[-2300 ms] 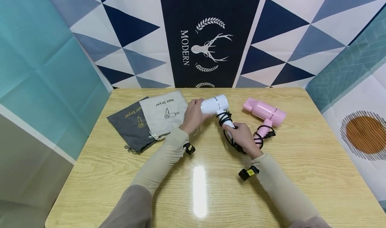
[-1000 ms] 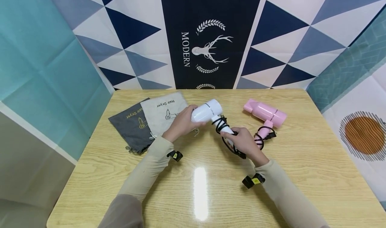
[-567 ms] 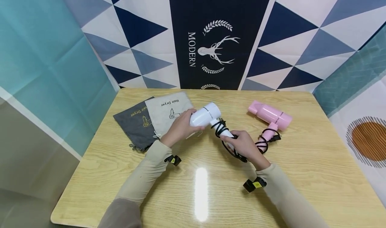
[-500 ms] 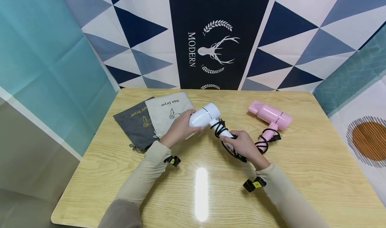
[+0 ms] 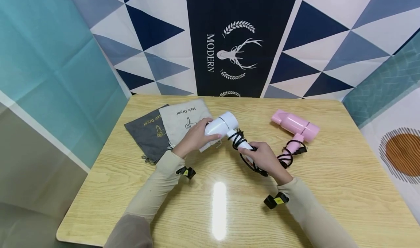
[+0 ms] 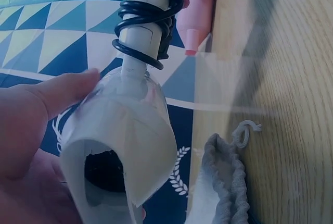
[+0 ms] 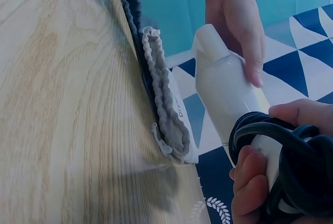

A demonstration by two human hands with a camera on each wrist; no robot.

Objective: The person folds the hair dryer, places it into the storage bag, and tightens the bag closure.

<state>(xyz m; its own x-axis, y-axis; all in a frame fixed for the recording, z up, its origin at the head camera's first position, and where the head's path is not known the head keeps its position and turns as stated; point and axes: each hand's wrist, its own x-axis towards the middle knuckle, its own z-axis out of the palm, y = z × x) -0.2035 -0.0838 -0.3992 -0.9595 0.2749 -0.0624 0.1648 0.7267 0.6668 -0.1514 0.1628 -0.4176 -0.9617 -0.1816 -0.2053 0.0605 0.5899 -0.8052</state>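
Note:
Both hands hold a white hair dryer (image 5: pixel 221 125) above the table, its barrel slanting down toward the left. My left hand (image 5: pixel 194 138) grips the nozzle end of the barrel, thumb on the near side and fingers on the far side. The handle, wound with black cord (image 7: pixel 281 135), is held by my right hand (image 5: pixel 262 156). In the left wrist view the open nozzle (image 6: pixel 104 169) faces the camera. A light grey drawstring bag (image 5: pixel 178 113) printed "Hair Dryer" lies just beyond the left hand, overlapping a dark grey bag (image 5: pixel 147 135).
A pink hair dryer (image 5: pixel 295 126) with its cord wrapped round the handle lies on the wooden table (image 5: pixel 334 189) to the right. Patterned cloth (image 5: pixel 242 43) hangs along the table's back edge. Fabric walls stand on both sides.
The white hair dryer has moved left and nearer the body, with its barrel tilting more and the nozzle coming into sight under the left hand. Both hands keep their grip. The head view has shifted slightly.

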